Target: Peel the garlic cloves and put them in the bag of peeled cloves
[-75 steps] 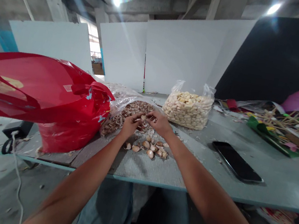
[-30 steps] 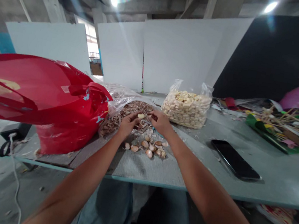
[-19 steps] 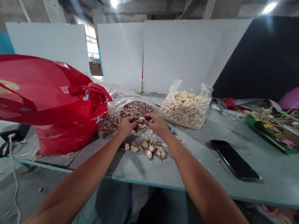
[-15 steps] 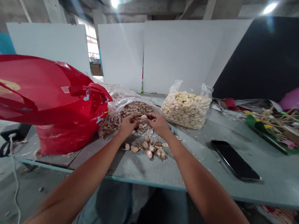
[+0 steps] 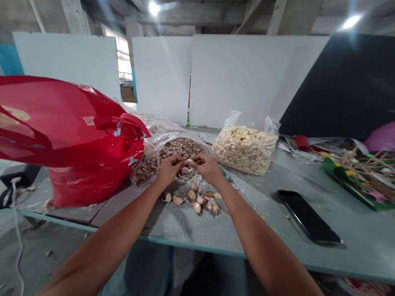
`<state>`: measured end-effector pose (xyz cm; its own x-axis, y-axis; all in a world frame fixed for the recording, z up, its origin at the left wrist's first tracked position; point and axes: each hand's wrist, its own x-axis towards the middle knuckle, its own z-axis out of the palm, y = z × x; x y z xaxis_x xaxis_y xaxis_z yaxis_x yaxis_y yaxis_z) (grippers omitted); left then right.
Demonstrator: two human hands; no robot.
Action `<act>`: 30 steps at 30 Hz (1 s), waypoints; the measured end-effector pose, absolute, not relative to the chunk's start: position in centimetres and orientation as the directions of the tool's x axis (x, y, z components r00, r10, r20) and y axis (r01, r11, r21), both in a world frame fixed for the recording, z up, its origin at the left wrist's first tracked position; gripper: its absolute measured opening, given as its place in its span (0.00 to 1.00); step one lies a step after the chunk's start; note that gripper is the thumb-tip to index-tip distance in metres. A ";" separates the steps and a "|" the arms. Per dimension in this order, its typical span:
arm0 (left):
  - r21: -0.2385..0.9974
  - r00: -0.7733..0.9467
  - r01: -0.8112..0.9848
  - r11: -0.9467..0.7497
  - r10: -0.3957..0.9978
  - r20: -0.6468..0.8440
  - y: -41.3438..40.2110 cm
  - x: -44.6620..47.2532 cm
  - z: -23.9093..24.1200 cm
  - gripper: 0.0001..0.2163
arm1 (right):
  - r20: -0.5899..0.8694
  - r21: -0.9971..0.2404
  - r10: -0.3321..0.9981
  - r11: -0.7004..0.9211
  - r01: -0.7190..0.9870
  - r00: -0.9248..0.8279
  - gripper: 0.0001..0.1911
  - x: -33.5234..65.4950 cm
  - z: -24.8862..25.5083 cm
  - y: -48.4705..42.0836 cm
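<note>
"Over the flat, grey table (image 5: 378, 244), what are the two hands doing?"

"They are close together. The bare left hand (image 5: 169, 169) and the bare right hand (image 5: 211, 169) pinch one small, pale garlic clove (image 5: 189, 161) with their fingertips."

"So where is that clove?"

"Right between the two hands, in front of a big heap of thin, brown, papery garlic skins (image 5: 184, 146). The heap spills from a crinkly, clear plastic bag (image 5: 157, 128)."

"Is the skin off the clove?"

"I can't really tell. It's tiny, and the fingers hide some of it."

"What is nearer to the person?"

"A little pile of tan garlic cloves with their skins on (image 5: 197, 207). Some touch each other, and two lie off to the left."

"And past the right hand?"

"A fat, see-through plastic bag (image 5: 271, 125) full of smooth, cream-coloured cloves (image 5: 242, 153). It stands upright, and its top corners stick up."

"What is at the sides?"

"On the left is a big, shiny red plastic bag (image 5: 93, 161), just beside the skins. On the right, a flat, black phone (image 5: 309, 217) lies well apart from the hands. Behind it is a messy pile of thin, tan sticks (image 5: 378, 173)."
</note>
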<state>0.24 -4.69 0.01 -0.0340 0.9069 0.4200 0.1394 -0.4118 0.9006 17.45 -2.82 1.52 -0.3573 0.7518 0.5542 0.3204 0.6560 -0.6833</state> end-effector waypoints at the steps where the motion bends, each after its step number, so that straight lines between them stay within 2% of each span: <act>1: 0.903 -0.031 0.143 -0.406 0.910 0.414 -4.7 0.2 0.0 0.16 | 0.552 -0.689 0.754 0.653 0.315 -0.355 0.14 17.4 1.6 -2.9; 5: 0.894 -0.022 0.180 -0.411 0.907 0.421 -4.7 0.1 -0.1 0.16 | 0.582 -0.677 0.743 0.668 0.310 -0.331 0.14 17.2 1.4 -2.9; 10: 0.811 -0.069 0.254 -0.526 0.827 0.558 -4.3 -0.1 -0.6 0.13 | 0.592 -0.649 0.739 0.674 0.354 -0.322 0.12 17.0 0.9 -2.5; 12: 0.794 -0.031 0.271 -0.544 0.820 0.572 -4.3 -0.1 -0.6 0.13 | 0.592 -0.626 0.734 0.679 0.385 -0.333 0.11 16.9 0.9 -2.5; 17: 0.818 0.064 0.283 -0.501 0.861 0.505 -4.4 0.1 -0.7 0.15 | 0.581 -0.574 0.725 0.687 0.446 -0.370 0.11 17.0 0.7 -2.3; 26: 0.887 0.012 0.208 -0.412 0.908 0.419 -4.7 0.3 -0.3 0.16 | 0.559 -0.442 0.714 0.687 0.577 -0.421 0.11 17.1 1.1 -2.5; 30: 0.864 0.019 0.274 -0.423 0.901 0.434 -4.9 0.3 -0.2 0.14 | 0.534 -0.381 0.718 0.675 0.632 -0.446 0.12 17.0 1.6 -3.0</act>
<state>0.34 -4.87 -0.18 0.0193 0.9005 0.4343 0.2743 -0.4225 0.8639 17.03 -2.97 1.56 -0.4465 0.7183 0.5336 0.6318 0.6753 -0.3806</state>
